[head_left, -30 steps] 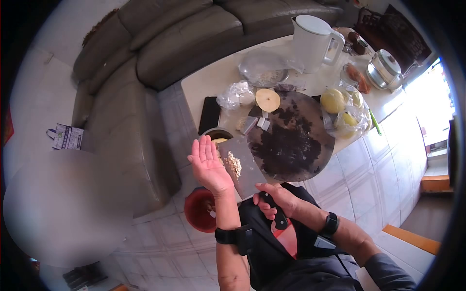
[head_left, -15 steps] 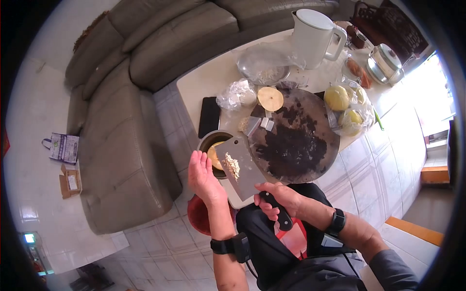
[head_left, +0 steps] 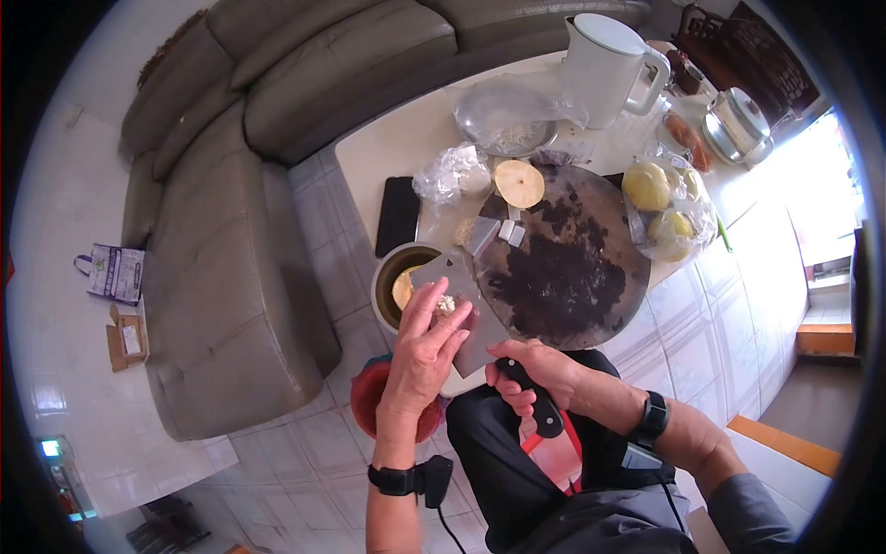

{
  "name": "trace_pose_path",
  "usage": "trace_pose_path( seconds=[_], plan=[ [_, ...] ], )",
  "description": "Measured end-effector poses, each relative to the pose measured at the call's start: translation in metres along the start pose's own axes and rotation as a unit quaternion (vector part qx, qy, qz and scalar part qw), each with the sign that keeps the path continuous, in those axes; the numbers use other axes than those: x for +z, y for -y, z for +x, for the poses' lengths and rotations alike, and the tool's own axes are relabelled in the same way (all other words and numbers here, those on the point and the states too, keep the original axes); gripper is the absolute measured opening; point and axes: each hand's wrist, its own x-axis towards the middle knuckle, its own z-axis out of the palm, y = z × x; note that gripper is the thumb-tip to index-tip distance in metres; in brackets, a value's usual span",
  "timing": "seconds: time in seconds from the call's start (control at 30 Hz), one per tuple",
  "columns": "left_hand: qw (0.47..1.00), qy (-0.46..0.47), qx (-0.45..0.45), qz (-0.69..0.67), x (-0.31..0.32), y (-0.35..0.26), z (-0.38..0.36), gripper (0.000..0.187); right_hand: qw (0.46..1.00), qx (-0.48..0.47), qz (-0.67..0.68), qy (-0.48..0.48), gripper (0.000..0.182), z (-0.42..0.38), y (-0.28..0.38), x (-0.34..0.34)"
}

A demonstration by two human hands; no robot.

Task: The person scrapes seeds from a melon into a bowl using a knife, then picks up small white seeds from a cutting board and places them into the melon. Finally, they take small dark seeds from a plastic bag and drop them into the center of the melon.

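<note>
Tilting from the desk (head_left: 388,148) edge, beside the dark round board (head_left: 554,258), the cleaver (head_left: 461,305) sits over the bowl (head_left: 392,277); right hand (head_left: 531,365) is closed on its handle. Left hand (head_left: 425,351), open with fingers flat, touches the minced garlic (head_left: 446,303) on the blade. Best to keep the blade angled down, sweep away from the edge, stay over the bowl.

The right hand (head_left: 531,365) grips a cleaver (head_left: 461,305) over a bowl (head_left: 392,277); the left hand (head_left: 425,351) touches its blade.
</note>
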Motion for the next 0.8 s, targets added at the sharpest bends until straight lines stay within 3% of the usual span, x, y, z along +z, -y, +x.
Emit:
trace_pose_path(
  seconds=[0.1, 0.27, 0.8],
  plan=[
    [0.999, 0.038, 0.030, 0.025, -0.004, 0.008, 0.005, 0.037, 1.000, -0.022, -0.020, 0.000, 0.036, 0.000, 0.005, 0.002],
    [0.997, -0.003, 0.065, 0.039, -0.003, 0.025, 0.011, 0.032, 0.997, -0.045, -0.056, -0.020, 0.034, 0.003, 0.009, 0.007],
    [0.993, -0.100, 0.060, 0.021, 0.016, 0.067, 0.019, 0.022, 0.993, -0.074, -0.087, -0.037, 0.033, 0.018, 0.011, -0.003]
  ],
)
